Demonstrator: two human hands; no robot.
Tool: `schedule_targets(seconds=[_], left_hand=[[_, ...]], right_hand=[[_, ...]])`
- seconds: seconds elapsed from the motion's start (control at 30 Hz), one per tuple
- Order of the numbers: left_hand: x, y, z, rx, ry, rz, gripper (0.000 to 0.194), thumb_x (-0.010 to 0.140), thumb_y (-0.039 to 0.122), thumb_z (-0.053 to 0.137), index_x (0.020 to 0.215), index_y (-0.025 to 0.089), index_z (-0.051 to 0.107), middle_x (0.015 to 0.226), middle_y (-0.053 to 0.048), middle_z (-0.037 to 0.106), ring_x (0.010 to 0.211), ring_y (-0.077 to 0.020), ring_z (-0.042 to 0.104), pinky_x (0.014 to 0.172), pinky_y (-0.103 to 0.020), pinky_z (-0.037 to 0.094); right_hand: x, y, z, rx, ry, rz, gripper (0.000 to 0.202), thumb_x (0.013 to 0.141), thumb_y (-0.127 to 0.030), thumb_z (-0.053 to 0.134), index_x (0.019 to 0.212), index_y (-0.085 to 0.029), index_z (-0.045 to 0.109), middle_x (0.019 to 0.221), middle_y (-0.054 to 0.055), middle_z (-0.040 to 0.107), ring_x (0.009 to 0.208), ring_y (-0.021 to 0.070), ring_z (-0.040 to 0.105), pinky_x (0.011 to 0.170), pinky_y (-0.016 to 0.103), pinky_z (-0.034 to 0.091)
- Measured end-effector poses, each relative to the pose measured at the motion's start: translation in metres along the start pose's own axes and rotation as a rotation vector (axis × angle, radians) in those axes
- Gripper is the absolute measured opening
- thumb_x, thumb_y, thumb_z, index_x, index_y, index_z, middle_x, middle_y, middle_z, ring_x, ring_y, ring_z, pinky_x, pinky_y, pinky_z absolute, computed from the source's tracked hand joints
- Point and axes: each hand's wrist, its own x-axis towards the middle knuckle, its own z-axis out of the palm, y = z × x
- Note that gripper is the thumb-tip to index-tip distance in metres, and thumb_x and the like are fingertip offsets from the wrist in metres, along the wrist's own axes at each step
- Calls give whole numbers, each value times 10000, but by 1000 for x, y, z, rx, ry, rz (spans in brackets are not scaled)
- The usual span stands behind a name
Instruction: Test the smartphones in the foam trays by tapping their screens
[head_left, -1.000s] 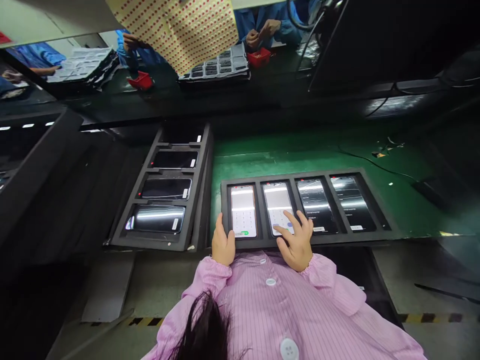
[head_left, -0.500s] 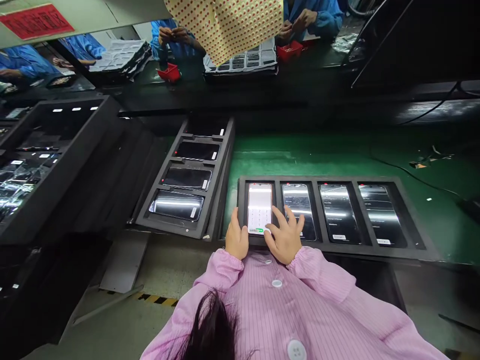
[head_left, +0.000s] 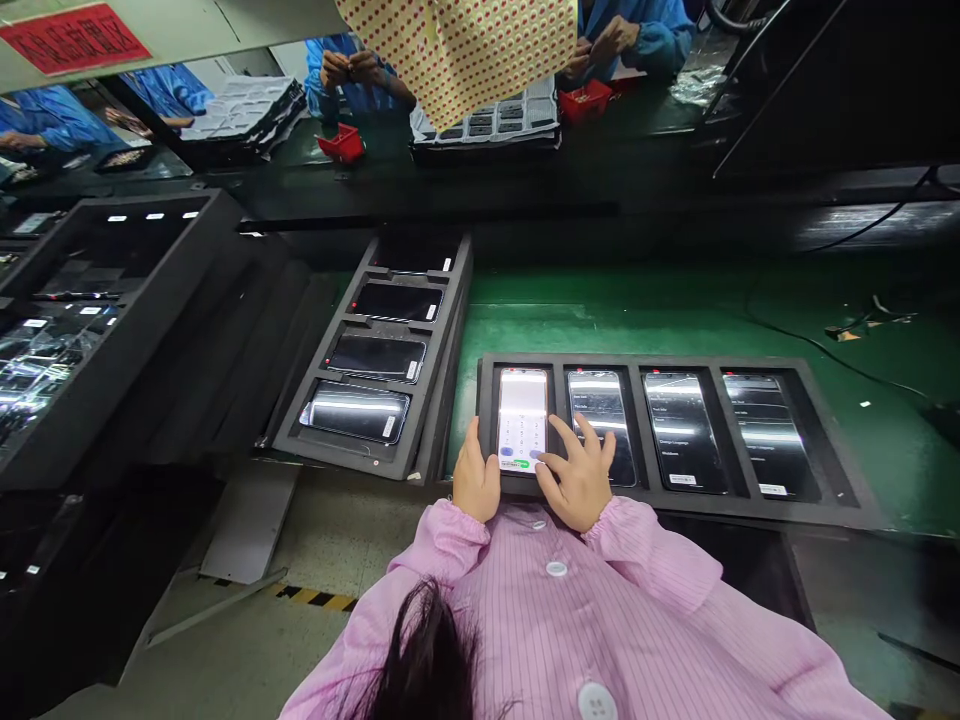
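Note:
A smartphone (head_left: 523, 410) with a bright white screen showing a keypad lies in the leftmost slot of a dark foam tray (head_left: 682, 358). My left hand (head_left: 475, 478) rests at the tray's front left corner, fingers stretched out, thumb near the phone's lower left edge. My right hand (head_left: 581, 472) has its fingers spread over the divider, with fingertips by the lit phone's lower right edge and above the second phone (head_left: 596, 395). Whether a fingertip touches the screen I cannot tell. A third phone (head_left: 681, 420) and a fourth phone (head_left: 769, 425) show dark screens with menu text.
Left of my tray stands a stack of foam trays with dark phones (head_left: 352, 412). Farther left is a large dark bin (head_left: 172, 270). A cable (head_left: 825, 352) lies on the green bench (head_left: 600, 305). Beyond, people in blue sleeves work near red boxes (head_left: 343, 143) and a hanging dotted sheet (head_left: 465, 60).
The view has shifted slightly. On the lit phone, bluish patches now show at both sides of the keypad's bottom. Both hands keep nearly the same place.

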Motion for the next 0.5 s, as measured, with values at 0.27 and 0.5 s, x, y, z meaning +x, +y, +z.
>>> schedule_targets(seconds=[0.27, 0.5], left_hand=[[0, -1, 0, 20, 3, 8, 591, 810, 181, 334, 1384, 125, 202, 1429, -125, 316, 1320, -208, 284, 1079, -410, 262], [-1, -2, 1, 25, 5, 8, 587, 814, 175, 321, 1384, 121, 191, 1433, -128, 306, 1319, -201, 285, 1081, -406, 257]], right_hand=[[16, -14, 3, -32, -184, -52, 332, 839, -399, 415, 1019, -245, 648, 1395, 105, 344, 1286, 383, 181, 930, 662, 168], [14, -14, 4, 3, -141, -105, 311, 819, -386, 442, 978, -235, 663, 1357, 103, 406, 1273, 365, 221, 949, 645, 154]])
